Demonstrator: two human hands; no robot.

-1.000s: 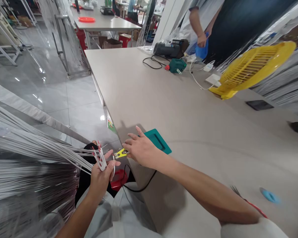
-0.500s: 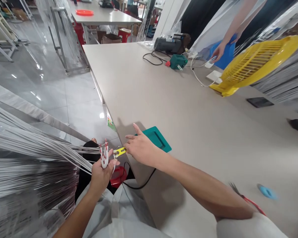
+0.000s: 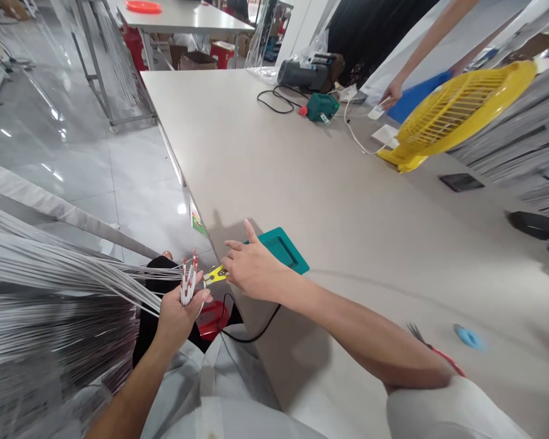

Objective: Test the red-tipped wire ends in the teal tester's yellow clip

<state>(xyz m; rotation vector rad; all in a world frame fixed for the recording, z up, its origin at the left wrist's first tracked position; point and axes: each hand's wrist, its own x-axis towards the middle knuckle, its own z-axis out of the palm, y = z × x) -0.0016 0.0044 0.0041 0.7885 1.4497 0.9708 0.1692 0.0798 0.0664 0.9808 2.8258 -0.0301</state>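
1. Off the worktop [image 3: 302, 171] edge, the left hand [image 3: 176, 314] held the red-tipped wires [image 3: 188, 281], fingers closed.
2. The right hand [image 3: 251, 268] pinched the yellow tool [image 3: 215, 275] just beside them.
3. Level, steady tips seemed best for meeting it squarely.

The right hand [image 3: 251, 271] hides most of the yellow tool [image 3: 215, 275]. The white wires [image 3: 50, 274] are cut off at left; the blue thing [image 3: 469, 336] on the tabletop [image 3: 348, 201] is blurred.

This is a factory workshop for cable assembly. Thick bundles of white wires [image 3: 50, 274] hang on racks beside a long grey worktop [image 3: 348, 201]. More tables [image 3: 183, 15], red stools [image 3: 222, 52] and a glossy tiled floor [image 3: 50, 134] stretch behind.
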